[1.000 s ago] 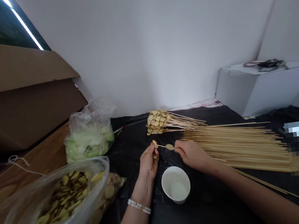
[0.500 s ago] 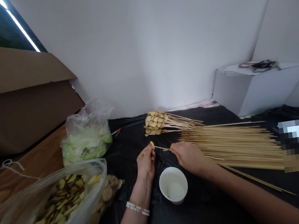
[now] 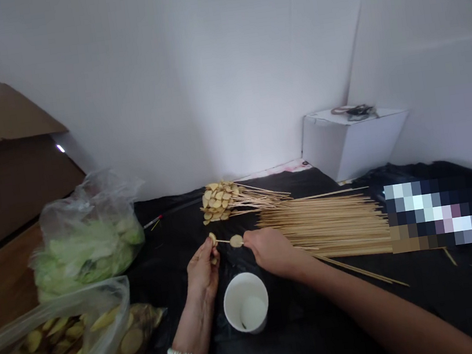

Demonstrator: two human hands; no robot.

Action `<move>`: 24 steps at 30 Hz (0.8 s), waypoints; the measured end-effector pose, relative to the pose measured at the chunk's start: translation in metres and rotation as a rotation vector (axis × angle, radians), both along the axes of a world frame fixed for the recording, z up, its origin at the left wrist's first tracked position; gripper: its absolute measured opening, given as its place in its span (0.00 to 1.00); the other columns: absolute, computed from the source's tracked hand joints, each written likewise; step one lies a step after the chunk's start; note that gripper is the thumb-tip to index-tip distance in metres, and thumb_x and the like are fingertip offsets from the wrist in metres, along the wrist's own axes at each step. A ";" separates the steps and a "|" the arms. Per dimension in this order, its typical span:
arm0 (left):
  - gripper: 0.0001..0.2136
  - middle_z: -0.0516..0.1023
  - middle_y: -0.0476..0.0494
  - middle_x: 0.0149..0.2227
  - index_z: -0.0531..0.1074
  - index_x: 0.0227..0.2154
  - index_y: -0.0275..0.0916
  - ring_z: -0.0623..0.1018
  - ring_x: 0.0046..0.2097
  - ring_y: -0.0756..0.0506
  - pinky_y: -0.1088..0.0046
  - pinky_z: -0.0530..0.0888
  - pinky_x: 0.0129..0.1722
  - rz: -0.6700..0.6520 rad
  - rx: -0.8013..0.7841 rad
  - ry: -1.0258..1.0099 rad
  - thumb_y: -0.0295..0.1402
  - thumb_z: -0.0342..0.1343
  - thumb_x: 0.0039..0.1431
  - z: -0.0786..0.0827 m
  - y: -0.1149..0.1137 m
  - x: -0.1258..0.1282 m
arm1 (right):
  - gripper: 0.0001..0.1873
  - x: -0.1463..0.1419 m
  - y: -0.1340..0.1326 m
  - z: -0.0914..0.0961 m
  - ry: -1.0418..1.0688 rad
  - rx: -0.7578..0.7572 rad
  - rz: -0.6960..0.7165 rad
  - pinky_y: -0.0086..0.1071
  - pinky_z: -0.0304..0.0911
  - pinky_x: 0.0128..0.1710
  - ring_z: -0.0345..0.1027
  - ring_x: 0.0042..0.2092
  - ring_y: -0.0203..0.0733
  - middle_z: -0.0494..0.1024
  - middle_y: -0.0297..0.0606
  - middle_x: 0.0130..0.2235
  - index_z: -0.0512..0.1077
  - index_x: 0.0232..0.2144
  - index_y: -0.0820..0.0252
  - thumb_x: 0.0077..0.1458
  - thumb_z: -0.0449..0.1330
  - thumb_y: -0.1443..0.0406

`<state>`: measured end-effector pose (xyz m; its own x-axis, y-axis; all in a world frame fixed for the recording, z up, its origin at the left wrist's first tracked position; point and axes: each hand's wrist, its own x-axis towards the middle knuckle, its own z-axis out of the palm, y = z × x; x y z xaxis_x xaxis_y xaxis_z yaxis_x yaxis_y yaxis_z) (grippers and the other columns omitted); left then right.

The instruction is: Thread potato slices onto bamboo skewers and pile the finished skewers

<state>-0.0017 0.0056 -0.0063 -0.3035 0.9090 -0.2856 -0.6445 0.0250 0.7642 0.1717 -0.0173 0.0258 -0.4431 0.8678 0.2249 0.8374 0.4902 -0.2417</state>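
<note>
My right hand (image 3: 270, 251) is closed around a thin bamboo skewer (image 3: 223, 241) that points left. Threaded on it, just beyond my right fingers, is one pale slice (image 3: 237, 241), apparently potato, its broad face showing. At the skewer's other end my left hand (image 3: 202, 268) pinches a second potato slice (image 3: 212, 240) between thumb and fingertips. Something pale, perhaps another slice, shows lower in the left fingers. Just below both hands stands a white paper cup (image 3: 245, 303) with what looks like clear liquid inside. A beaded bracelet circles my left wrist.
Behind my hands lies a pile of skewered slices (image 3: 220, 200). Loose bamboo skewers (image 3: 326, 226) spread to the right. On the left are an open plastic bag of slices (image 3: 123, 292), a bag of pale green vegetables (image 3: 92, 250) and a cardboard box (image 3: 9, 185). A white box (image 3: 354, 140) stands back right.
The camera has turned to the right, so everything sits further left in view. The slice near my right fingers has turned from edge-on to broad side. Both hands keep their grip.
</note>
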 end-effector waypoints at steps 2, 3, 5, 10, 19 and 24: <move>0.06 0.76 0.46 0.25 0.75 0.26 0.28 0.72 0.21 0.58 0.88 0.71 0.21 0.005 -0.008 0.002 0.18 0.55 0.54 0.001 0.000 0.000 | 0.13 0.002 0.004 -0.003 0.095 -0.071 0.023 0.28 0.55 0.34 0.69 0.34 0.38 0.78 0.40 0.33 0.72 0.34 0.61 0.59 0.47 0.69; 0.06 0.76 0.45 0.25 0.75 0.26 0.28 0.72 0.22 0.58 0.88 0.71 0.21 0.004 -0.013 0.004 0.18 0.55 0.54 0.001 0.000 0.000 | 0.14 0.003 0.006 -0.004 0.145 -0.099 0.045 0.28 0.55 0.35 0.69 0.34 0.37 0.78 0.40 0.33 0.73 0.33 0.62 0.59 0.47 0.69; 0.06 0.76 0.45 0.26 0.75 0.26 0.28 0.73 0.22 0.57 0.88 0.71 0.21 -0.003 -0.019 0.006 0.18 0.55 0.54 0.000 0.001 0.000 | 0.14 0.004 0.009 -0.004 0.226 -0.146 0.081 0.26 0.56 0.36 0.69 0.35 0.36 0.78 0.39 0.33 0.74 0.30 0.62 0.57 0.48 0.70; 0.05 0.76 0.45 0.24 0.75 0.25 0.28 0.71 0.20 0.58 0.88 0.70 0.20 -0.031 -0.005 0.035 0.19 0.57 0.53 0.000 0.000 0.001 | 0.13 0.009 0.010 0.003 0.347 -0.319 0.071 0.23 0.56 0.30 0.66 0.28 0.33 0.76 0.36 0.26 0.74 0.27 0.63 0.54 0.50 0.71; 0.02 0.75 0.47 0.23 0.76 0.25 0.30 0.70 0.19 0.59 0.88 0.69 0.20 -0.014 0.018 0.080 0.21 0.63 0.47 0.000 0.001 -0.001 | 0.13 0.011 0.013 0.000 0.425 -0.460 0.064 0.23 0.55 0.26 0.63 0.24 0.32 0.73 0.33 0.21 0.75 0.29 0.63 0.54 0.49 0.70; 0.06 0.75 0.47 0.23 0.76 0.25 0.29 0.70 0.19 0.59 0.87 0.69 0.20 -0.043 0.014 0.021 0.24 0.66 0.42 -0.005 -0.002 0.000 | 0.13 0.008 0.011 -0.005 0.347 -0.229 0.097 0.25 0.55 0.31 0.66 0.29 0.34 0.77 0.37 0.27 0.75 0.27 0.62 0.55 0.50 0.70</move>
